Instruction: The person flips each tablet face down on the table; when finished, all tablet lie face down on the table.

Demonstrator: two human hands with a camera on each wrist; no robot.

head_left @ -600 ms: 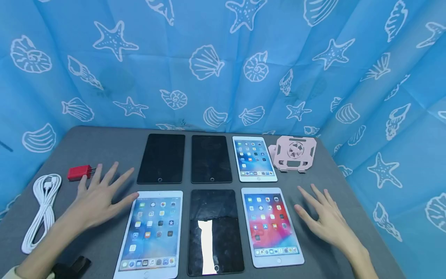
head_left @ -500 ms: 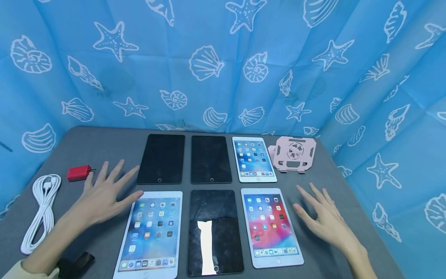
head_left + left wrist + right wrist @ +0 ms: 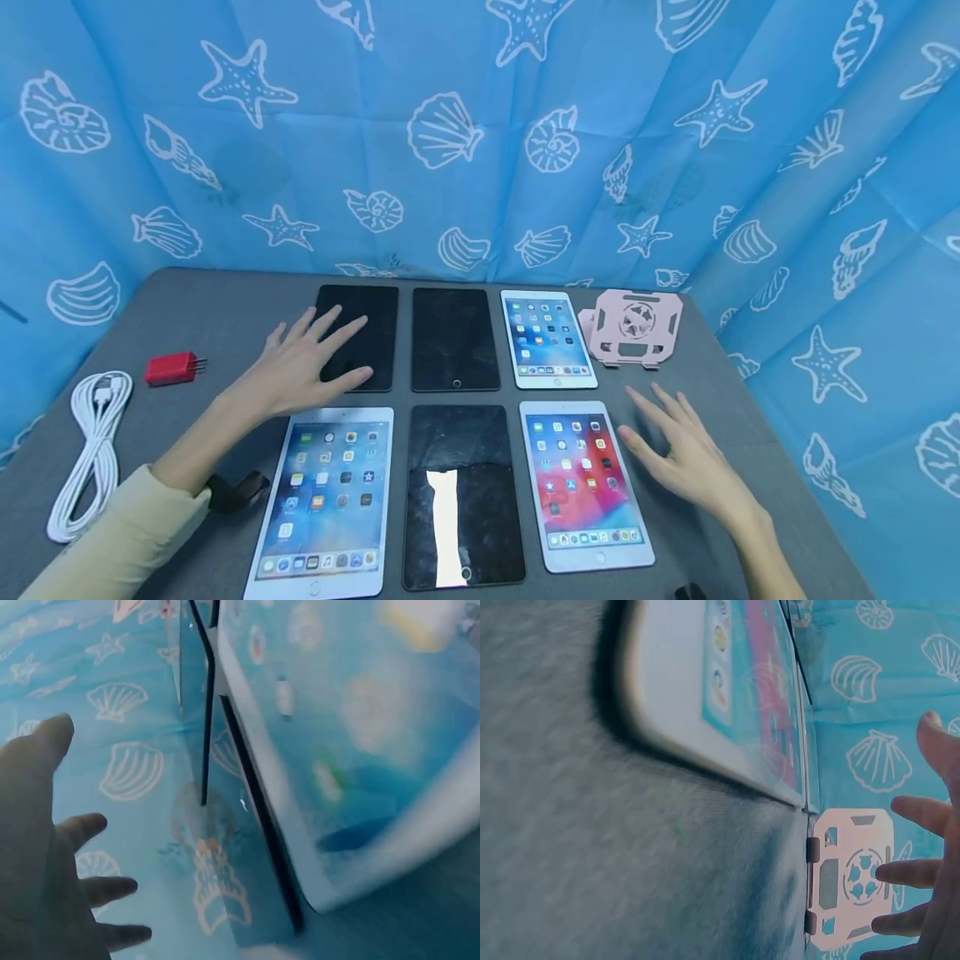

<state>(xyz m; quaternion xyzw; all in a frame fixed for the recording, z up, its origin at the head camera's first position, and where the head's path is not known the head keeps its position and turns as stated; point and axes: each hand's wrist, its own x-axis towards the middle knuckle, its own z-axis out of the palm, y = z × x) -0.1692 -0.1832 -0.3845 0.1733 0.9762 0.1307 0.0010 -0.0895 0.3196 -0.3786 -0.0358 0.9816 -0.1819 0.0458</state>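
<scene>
My left hand (image 3: 303, 362), fingers spread, is over the black tablet (image 3: 381, 342) at the rear left and partly hides it. Whether it touches the glass, I cannot tell. Below that hand lies a large white tablet (image 3: 330, 500) with a lit blue screen. Beside the white tablet with a red and blue screen (image 3: 588, 483), my right hand (image 3: 686, 458) is held with fingers apart, holding nothing. The right wrist view also shows this hand's fingers (image 3: 904, 873) in front of a pink stand (image 3: 855, 915).
Two more tablets, one black (image 3: 453, 337) and one white (image 3: 549, 337), lie in the rear row. A glossy black tablet (image 3: 487, 450) lies front middle. At left are a red charger plug (image 3: 171, 368) and a coiled white cable (image 3: 97, 454). A blue curtain (image 3: 420, 200) hangs behind the table.
My left hand has moved right and away from me, from near the red charger plug to over the rear left black tablet. My right hand has shifted slightly left.
</scene>
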